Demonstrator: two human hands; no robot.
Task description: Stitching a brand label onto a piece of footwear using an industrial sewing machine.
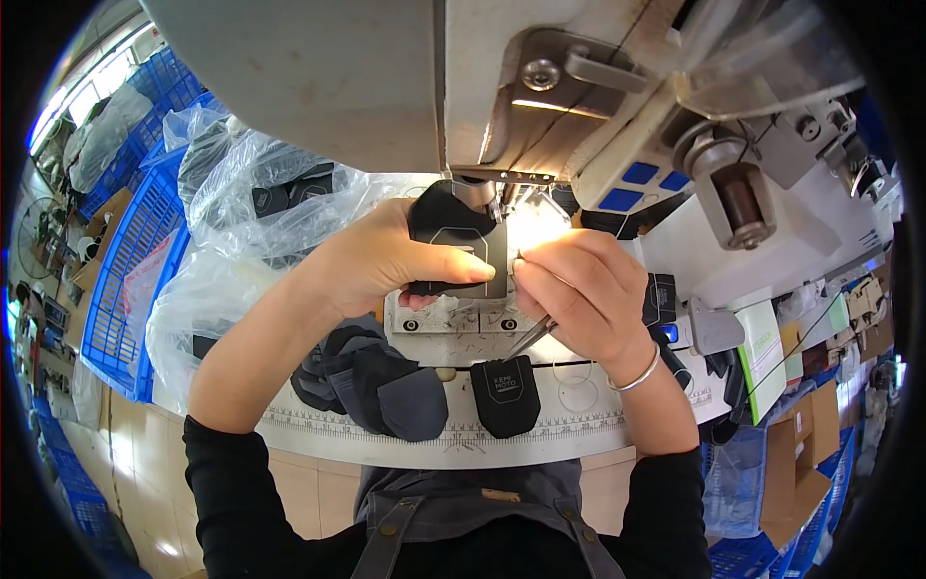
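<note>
- Pale sewing machine housing [318, 87] fills the top of my view, closest to the camera.
- My left hand [376, 256] grips a black piece [458, 227], thumb pressed on its upper face and fingers beneath; a thin pale outline shows on that face.
- That black piece sits just in front of the metal needle parts [494, 205], above a metal plate [449, 320] with two round fittings.
- My right hand [584, 289] is closed around a slim metal tool [531, 338], perhaps tweezers, whose back end sticks out below my palm; its fingertips are near the right edge of the piece, and I can't tell whether they touch it.
- White glare [535, 224] hides detail beside the needle parts.
- On the table near me, a second black piece [506, 410] with a rounded end lies flat, just right of some crumpled dark grey fabric [410, 400].
- Along the table's front edge runs a curved ruler strip [338, 430].
- To my left, clear plastic bags [231, 193] lie beside a blue crate [116, 318].
- Over on the right are a dark thread spool [745, 203] and, lower, a cardboard box [786, 463].
</note>
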